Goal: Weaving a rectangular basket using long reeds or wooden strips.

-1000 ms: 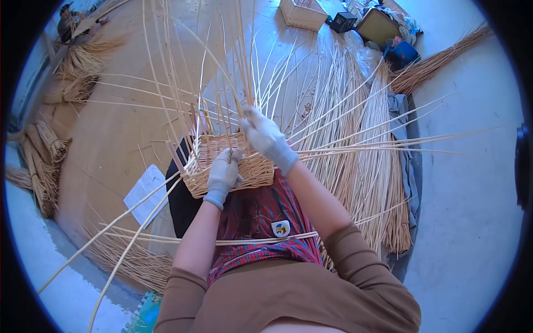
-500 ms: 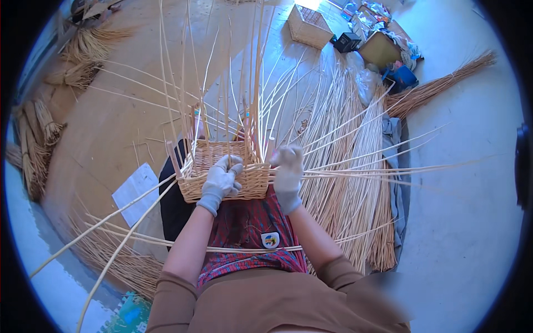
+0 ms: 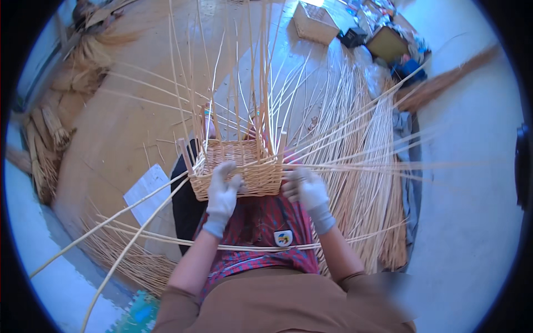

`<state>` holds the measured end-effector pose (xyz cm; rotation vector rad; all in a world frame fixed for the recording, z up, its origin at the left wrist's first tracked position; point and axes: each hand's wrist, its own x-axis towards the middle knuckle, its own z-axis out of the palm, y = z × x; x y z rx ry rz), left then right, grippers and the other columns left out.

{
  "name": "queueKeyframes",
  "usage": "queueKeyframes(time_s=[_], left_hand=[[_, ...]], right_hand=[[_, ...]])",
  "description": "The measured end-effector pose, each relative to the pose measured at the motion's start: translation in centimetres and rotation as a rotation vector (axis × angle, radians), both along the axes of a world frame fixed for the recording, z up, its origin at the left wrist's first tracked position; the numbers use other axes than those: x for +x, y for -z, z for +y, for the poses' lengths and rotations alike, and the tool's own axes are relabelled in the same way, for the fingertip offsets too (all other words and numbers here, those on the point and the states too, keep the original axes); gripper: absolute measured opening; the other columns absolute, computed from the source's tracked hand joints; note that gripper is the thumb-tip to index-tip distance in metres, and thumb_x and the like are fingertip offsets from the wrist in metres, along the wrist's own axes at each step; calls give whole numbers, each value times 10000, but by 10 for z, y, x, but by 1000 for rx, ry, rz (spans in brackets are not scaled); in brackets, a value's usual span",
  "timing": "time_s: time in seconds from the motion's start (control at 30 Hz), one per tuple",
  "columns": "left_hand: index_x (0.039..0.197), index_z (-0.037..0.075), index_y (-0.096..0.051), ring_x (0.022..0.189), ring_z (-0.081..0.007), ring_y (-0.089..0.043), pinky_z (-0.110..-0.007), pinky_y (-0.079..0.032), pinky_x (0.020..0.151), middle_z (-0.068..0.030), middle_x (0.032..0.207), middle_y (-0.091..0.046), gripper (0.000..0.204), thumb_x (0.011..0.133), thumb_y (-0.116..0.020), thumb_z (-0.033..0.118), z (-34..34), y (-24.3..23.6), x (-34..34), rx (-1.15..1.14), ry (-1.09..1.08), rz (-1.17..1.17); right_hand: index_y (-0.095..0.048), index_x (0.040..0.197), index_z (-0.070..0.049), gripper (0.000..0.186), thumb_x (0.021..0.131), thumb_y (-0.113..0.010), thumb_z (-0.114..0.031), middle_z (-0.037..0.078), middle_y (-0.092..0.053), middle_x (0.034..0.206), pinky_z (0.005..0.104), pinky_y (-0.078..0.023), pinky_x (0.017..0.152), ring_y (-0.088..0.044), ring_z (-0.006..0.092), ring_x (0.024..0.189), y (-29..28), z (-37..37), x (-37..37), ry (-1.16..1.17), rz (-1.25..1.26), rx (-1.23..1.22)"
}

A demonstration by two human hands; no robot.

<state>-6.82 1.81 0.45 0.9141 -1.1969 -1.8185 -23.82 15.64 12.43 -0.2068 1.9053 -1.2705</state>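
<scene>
A half-woven wicker basket (image 3: 252,181) rests on my lap, with tall pale stakes (image 3: 237,83) standing up from its walls. My left hand (image 3: 223,194), in a whitish glove, is closed over its near wall, thumb on the outside. Beside the near right corner, my gloved right hand (image 3: 308,193) has its fingers curled, just below long weaving rods (image 3: 355,167) that run out to the right. What those fingers hold, if anything, I cannot make out. Two thicker rods (image 3: 130,206) reach from the left corner toward the lower left.
A large spread of loose rods (image 3: 361,161) lies on the floor at right. Bundles of cane (image 3: 49,130) line the left side. A white sheet (image 3: 147,195) lies left of my lap. A box-shaped basket (image 3: 315,23) and piled belongings (image 3: 388,44) stand at the back.
My right hand has come down and to the right from above the basket's right corner. My left hand has slid slightly lower on the near wall. The whole view has shifted a little.
</scene>
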Motion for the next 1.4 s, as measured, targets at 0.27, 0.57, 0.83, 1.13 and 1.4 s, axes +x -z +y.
queueKeyframes(time_s=[0.27,0.57,0.83,1.13,1.4], left_hand=[[1314,-10,-585,1071,-300,-668,-357,-621,806,-219,1271,-631,416,1042,-524,298,-90,73,132,191,-86,385],[1421,55,-618,872,-212,-404,-355,-354,716,-62,966,-434,839,969,-467,746,-161,65,71,575,326,829],[1517,21,-435,1197,-233,-642,-328,-540,1027,-148,1278,-637,605,1034,-654,313,-126,18,85,83,187,322],[1325,54,-503,1041,-145,-601,-301,-511,942,-23,1143,-587,725,786,-946,249,-72,33,76,-186,57,-207],[1149,57,-543,980,-143,-567,-314,-518,906,-23,1098,-556,616,746,-970,241,-76,53,70,-490,-72,-299]], right_hand=[[-658,1316,-169,452,873,-735,-219,193,-659,1239,480,-542,933,-648,377,1137,39,-124,186,-1059,725,-959],[-639,864,-111,237,942,-606,-333,52,-618,756,422,-529,698,-624,266,749,38,-85,111,-846,499,-663],[-518,1248,-60,358,1093,-532,-382,9,-529,743,348,-563,672,-563,134,686,95,-98,35,-139,-217,-865],[-624,1111,-49,174,970,-727,-39,24,-664,896,287,-570,704,-675,102,785,110,-93,28,-192,652,-429],[-698,979,-73,179,882,-700,77,112,-726,925,388,-570,803,-713,275,877,47,-43,80,-555,1126,-722]])
